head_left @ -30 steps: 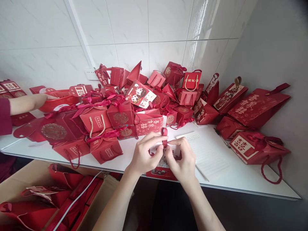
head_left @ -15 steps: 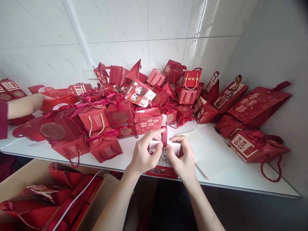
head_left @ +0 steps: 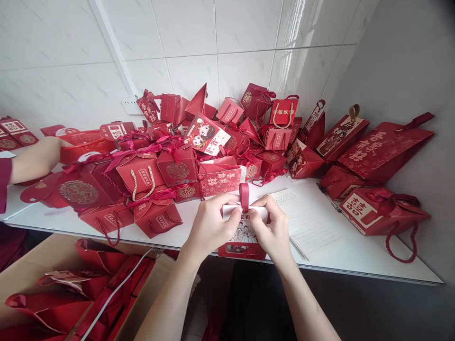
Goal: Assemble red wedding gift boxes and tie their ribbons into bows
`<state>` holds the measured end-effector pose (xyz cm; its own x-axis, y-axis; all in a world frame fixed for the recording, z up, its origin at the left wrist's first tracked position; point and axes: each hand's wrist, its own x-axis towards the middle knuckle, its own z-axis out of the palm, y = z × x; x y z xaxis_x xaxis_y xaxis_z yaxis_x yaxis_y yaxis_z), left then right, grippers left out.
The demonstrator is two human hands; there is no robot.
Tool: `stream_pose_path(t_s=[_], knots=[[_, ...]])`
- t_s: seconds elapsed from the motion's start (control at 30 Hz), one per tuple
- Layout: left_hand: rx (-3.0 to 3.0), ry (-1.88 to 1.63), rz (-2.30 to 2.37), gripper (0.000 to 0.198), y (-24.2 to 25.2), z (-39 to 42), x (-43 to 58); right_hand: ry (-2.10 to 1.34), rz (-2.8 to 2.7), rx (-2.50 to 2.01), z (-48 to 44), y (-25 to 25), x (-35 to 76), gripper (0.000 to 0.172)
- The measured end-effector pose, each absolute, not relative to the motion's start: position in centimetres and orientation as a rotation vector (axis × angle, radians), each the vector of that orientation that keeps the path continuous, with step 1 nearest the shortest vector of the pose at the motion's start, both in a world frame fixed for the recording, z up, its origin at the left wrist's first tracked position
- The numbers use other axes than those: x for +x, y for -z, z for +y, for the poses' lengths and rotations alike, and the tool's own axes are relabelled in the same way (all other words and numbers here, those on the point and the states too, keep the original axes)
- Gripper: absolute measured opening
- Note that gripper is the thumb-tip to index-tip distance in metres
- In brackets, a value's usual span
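The left hand (head_left: pixel 213 222) and the right hand (head_left: pixel 272 227) are both pinching shut on the white top flaps of the gift box (head_left: pixel 243 239), closing in from either side of its upright ribbon loop (head_left: pixel 244 196). The gift box is sitting at the near edge of the surface (head_left: pixel 337 258), seemingly overhanging it slightly, so a hard or uneven squeeze is risking tipping it off, creasing the flaps or skewing the loop. The pile of red boxes (head_left: pixel 177 166) just behind is leaving little room to retreat.
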<state>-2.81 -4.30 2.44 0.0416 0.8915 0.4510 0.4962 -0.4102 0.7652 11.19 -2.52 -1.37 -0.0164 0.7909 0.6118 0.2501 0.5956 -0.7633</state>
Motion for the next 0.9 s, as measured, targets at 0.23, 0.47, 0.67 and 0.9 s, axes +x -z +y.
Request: stream_pose_path(t_s=[0.23, 0.47, 0.67, 0.9], knots=[[1.612, -1.523, 1.260, 0.014, -0.3, -3.3, -2.8, -0.443, -1.590, -0.862, -2.5, 1.6, 11.2, 0.013], [1.613, -1.628, 1.294, 0.008, 0.5, -3.5, -1.9, -0.464, -1.571, -0.876, -2.6, 1.9, 11.1, 0.014], [1.554, -1.571, 1.276, 0.009, 0.2, -3.3, -2.0, -0.429, -1.607, -0.832, -2.5, 1.9, 11.3, 0.012], [1.623, -1.610, 1.193, 0.013, 0.7, -3.3, -2.0, -0.414, -1.603, -0.823, -2.5, 1.9, 11.3, 0.011]])
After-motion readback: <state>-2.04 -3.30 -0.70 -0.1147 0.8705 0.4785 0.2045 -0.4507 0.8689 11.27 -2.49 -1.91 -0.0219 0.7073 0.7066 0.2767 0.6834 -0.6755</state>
